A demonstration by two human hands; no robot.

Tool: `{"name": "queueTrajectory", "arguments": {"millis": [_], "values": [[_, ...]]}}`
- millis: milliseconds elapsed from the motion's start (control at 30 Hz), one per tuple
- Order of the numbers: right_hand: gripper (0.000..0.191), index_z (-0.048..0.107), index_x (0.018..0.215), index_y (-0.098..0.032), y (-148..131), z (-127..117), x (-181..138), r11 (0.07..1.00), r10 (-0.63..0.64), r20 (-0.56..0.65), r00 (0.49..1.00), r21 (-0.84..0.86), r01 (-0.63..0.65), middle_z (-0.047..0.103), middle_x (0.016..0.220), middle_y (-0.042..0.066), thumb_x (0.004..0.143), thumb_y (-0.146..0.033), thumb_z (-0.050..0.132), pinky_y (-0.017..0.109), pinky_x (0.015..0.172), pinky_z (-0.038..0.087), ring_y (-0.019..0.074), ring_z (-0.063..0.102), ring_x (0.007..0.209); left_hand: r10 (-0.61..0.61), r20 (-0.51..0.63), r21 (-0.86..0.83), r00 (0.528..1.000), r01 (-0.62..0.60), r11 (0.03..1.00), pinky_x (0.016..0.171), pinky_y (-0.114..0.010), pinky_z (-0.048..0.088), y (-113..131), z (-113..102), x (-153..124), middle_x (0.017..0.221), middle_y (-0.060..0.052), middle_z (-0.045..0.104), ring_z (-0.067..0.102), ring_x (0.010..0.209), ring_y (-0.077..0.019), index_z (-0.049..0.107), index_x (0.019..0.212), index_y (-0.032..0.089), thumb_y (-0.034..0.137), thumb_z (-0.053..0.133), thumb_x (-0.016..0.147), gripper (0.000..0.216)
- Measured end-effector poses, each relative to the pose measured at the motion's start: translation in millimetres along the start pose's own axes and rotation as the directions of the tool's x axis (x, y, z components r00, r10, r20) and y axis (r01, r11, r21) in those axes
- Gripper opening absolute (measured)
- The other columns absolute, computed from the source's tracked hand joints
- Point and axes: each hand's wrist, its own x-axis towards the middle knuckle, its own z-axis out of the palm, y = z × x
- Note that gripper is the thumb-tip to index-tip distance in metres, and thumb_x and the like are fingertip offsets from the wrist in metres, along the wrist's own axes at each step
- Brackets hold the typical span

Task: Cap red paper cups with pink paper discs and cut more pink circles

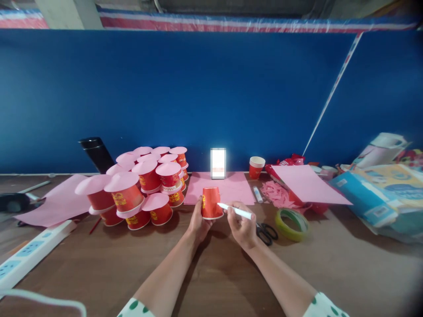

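Observation:
My left hand [200,220] is wrapped round the lower left side of a red paper cup [211,203] with yellow lettering, turned upside down so its rim faces the table. Pinched in my right hand [243,226] is a white marker-like pen [239,211]; its tip points at the cup's right side. Whether the tip touches the cup I cannot tell. Behind the cup lies a stack of pink paper [231,185]. To the left, several upturned red cups [128,200] stand in stacked rows, topped with pink paper discs [121,181].
Black-handled scissors [267,233] and a roll of tape [292,224] lie right of my right hand. Beyond are a glue stick [257,194], stacked cups [257,168], pink scraps [279,194] and a blue-yellow package [380,198]. A power strip [36,248] and black bottle [97,154] are left.

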Motion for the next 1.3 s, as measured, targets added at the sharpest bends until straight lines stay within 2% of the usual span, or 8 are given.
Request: {"name": "queueTrajectory", "arguments": {"millis": [267,400,500,567,700,1033,1167,1300], "values": [[0.013,0.059,0.081,-0.018,3,2,-4,0.999,0.020,0.055,0.998,0.024,-0.022,0.065,0.072,0.006,0.085,-0.017,0.047,0.029,0.062,0.051,0.0171,0.063,0.068,-0.022,0.003,-0.024,1.000,0.022,0.999,0.060,-0.028,0.049,1,1,-1,0.075,-0.005,0.064,0.059,0.063,-0.0158,0.059,0.086,0.012,0.050,0.058,0.075,0.039],[0.009,0.058,0.084,-0.018,9,4,-8,0.996,0.060,0.012,0.998,0.061,-0.060,0.065,0.072,0.006,0.085,-0.017,0.049,0.029,0.063,0.052,0.0172,0.063,0.066,-0.025,-0.032,-0.042,0.999,0.024,0.999,0.058,-0.026,0.048,2,2,0,0.072,-0.004,0.063,0.059,0.060,-0.0145,0.059,0.086,0.013,0.049,0.058,0.075,0.038],[0.012,0.059,0.091,-0.017,10,5,-9,0.992,0.089,-0.043,0.995,0.090,-0.084,0.065,0.079,0.007,0.085,-0.018,0.049,0.031,0.067,0.053,0.0181,0.064,0.071,-0.018,-0.020,-0.035,1.000,0.017,0.999,0.058,-0.027,0.048,2,2,-1,0.070,-0.004,0.064,0.059,0.059,-0.0149,0.060,0.085,0.013,0.048,0.057,0.076,0.036],[0.018,0.058,0.100,-0.017,9,5,-8,0.994,0.059,-0.074,0.996,0.093,-0.052,0.065,0.086,0.009,0.086,-0.017,0.046,0.033,0.070,0.054,0.0191,0.064,0.078,-0.011,-0.014,-0.003,1.000,0.011,1.000,0.062,-0.028,0.050,2,3,-4,0.075,-0.006,0.065,0.062,0.065,-0.0165,0.060,0.088,0.013,0.045,0.056,0.078,0.034],[0.020,0.057,0.099,-0.019,6,7,-2,0.997,0.046,-0.065,0.997,0.062,-0.042,0.066,0.091,0.007,0.087,-0.014,0.042,0.033,0.078,0.053,0.0181,0.063,0.085,0.040,-0.072,0.019,0.997,-0.039,0.999,0.061,-0.028,0.052,4,3,-3,0.078,-0.005,0.067,0.063,0.065,-0.0160,0.060,0.090,0.015,0.039,0.053,0.081,0.026],[0.021,0.055,0.100,-0.019,0,4,1,0.999,0.031,-0.023,0.999,0.033,-0.030,0.065,0.097,0.007,0.087,-0.013,0.039,0.029,0.085,0.049,0.0154,0.061,0.094,0.040,0.002,0.090,0.999,-0.040,0.995,0.070,-0.032,0.055,4,3,-1,0.094,-0.006,0.069,0.065,0.078,-0.0184,0.061,0.102,0.017,0.042,0.044,0.086,0.034],[0.025,0.054,0.106,-0.019,2,4,0,0.999,0.034,-0.011,0.999,0.011,-0.034,0.066,0.099,0.008,0.087,-0.014,0.039,0.029,0.084,0.050,0.0162,0.061,0.093,0.046,0.037,0.083,0.998,-0.049,0.995,0.076,-0.033,0.054,3,3,0,0.098,-0.005,0.069,0.065,0.084,-0.0192,0.060,0.105,0.018,0.036,0.050,0.085,0.029],[0.029,0.052,0.115,-0.018,2,1,-1,0.998,0.046,-0.044,0.998,0.056,-0.043,0.064,0.107,0.011,0.088,-0.017,0.042,0.033,0.084,0.050,0.0186,0.061,0.095,0.031,0.063,0.083,0.997,-0.036,0.996,0.080,-0.035,0.053,3,3,0,0.101,-0.009,0.067,0.064,0.089,-0.0214,0.059,0.108,0.014,0.037,0.054,0.082,0.035]]}}
